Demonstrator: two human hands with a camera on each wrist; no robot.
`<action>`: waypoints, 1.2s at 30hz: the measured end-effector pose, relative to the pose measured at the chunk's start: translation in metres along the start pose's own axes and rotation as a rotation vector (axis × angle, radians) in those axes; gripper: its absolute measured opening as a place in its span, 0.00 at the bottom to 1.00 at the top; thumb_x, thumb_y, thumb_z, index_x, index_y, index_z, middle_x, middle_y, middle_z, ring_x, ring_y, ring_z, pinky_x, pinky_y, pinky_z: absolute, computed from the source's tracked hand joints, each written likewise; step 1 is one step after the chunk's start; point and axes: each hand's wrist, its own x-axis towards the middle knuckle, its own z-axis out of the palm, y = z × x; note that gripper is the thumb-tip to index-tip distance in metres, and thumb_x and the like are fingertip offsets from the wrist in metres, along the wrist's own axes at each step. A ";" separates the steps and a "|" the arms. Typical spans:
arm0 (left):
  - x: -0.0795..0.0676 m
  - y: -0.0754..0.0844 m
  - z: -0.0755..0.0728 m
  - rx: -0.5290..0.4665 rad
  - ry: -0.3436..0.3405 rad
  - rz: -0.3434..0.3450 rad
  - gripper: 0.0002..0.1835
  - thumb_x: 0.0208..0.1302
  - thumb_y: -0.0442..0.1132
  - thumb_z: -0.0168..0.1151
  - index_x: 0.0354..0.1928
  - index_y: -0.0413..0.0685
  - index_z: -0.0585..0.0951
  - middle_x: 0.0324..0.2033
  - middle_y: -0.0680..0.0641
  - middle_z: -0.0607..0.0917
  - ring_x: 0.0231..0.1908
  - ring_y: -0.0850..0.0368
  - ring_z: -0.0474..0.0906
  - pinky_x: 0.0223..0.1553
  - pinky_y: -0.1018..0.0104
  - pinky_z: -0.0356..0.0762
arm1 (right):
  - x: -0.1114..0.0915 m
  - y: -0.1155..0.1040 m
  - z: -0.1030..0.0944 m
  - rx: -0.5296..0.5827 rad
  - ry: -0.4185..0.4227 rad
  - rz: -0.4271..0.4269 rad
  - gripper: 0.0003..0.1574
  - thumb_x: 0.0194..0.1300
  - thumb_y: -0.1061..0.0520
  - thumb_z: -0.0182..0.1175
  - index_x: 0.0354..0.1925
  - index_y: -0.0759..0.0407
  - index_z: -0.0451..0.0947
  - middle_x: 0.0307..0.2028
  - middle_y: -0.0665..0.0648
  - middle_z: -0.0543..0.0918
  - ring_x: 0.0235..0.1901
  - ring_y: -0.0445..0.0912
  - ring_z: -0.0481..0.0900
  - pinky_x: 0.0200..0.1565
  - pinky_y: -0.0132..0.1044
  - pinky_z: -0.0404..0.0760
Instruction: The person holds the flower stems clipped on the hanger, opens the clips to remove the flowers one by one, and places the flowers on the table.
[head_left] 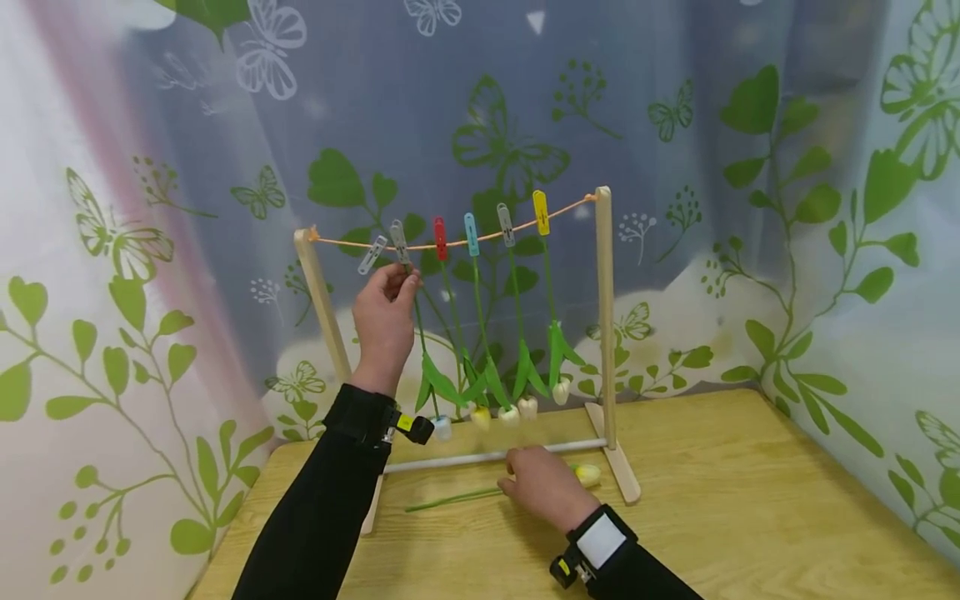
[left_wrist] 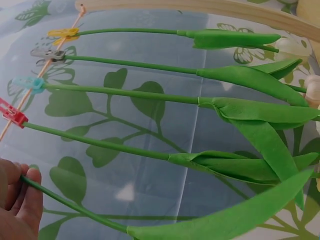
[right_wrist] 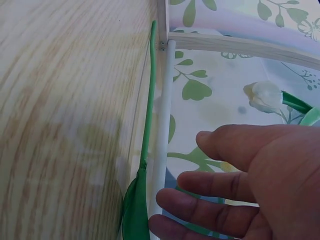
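Observation:
My left hand [head_left: 384, 325] pinches the green stem of an artificial tulip [left_wrist: 75, 206] near its top end, right under a grey clothespin [head_left: 398, 242] on the cord. That tulip hangs head down, its pale bluish-white blossom [head_left: 442, 428] low over the table. Lower right, my right hand [head_left: 547, 487] hovers with spread, relaxed fingers over a yellow-tipped tulip [head_left: 588, 476] that lies on the table. In the right wrist view, the fingertips come close beside this tulip's leaf [right_wrist: 135, 207], and nothing sits between thumb and fingers.
An orange cord [head_left: 420, 247] spans a wooden frame [head_left: 606, 317] with a white lower bar [head_left: 480, 458]. Several tulips hang upside down from red [head_left: 440, 239], blue, grey and yellow clothespins. Leftmost, a tilted pale clothespin [head_left: 372, 255] holds nothing. A leaf-patterned curtain [head_left: 660, 67] stands behind.

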 end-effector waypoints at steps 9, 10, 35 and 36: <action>-0.001 -0.003 -0.004 -0.016 -0.004 0.016 0.19 0.77 0.39 0.61 0.64 0.40 0.80 0.54 0.43 0.87 0.52 0.47 0.86 0.57 0.63 0.87 | 0.000 0.001 0.002 -0.015 -0.006 0.004 0.13 0.68 0.51 0.69 0.29 0.56 0.82 0.22 0.47 0.79 0.19 0.39 0.69 0.20 0.33 0.70; -0.001 -0.003 -0.005 -0.013 -0.002 0.015 0.18 0.77 0.39 0.61 0.64 0.40 0.80 0.54 0.43 0.87 0.52 0.47 0.86 0.56 0.63 0.87 | 0.000 0.000 0.002 -0.020 -0.008 0.007 0.13 0.68 0.51 0.69 0.30 0.56 0.82 0.22 0.47 0.80 0.19 0.39 0.70 0.21 0.33 0.71; -0.001 -0.005 -0.007 -0.017 -0.002 -0.030 0.16 0.76 0.40 0.63 0.61 0.44 0.83 0.51 0.43 0.88 0.51 0.46 0.86 0.51 0.58 0.88 | 0.004 -0.005 -0.039 0.039 0.035 0.017 0.10 0.72 0.51 0.66 0.36 0.56 0.84 0.21 0.46 0.77 0.16 0.38 0.67 0.21 0.31 0.68; -0.001 -0.004 -0.008 -0.018 -0.002 -0.033 0.16 0.76 0.40 0.63 0.61 0.45 0.83 0.51 0.42 0.88 0.51 0.45 0.86 0.51 0.57 0.88 | 0.005 -0.008 -0.044 0.034 0.049 0.005 0.09 0.72 0.51 0.66 0.36 0.56 0.84 0.22 0.47 0.78 0.17 0.38 0.68 0.21 0.31 0.68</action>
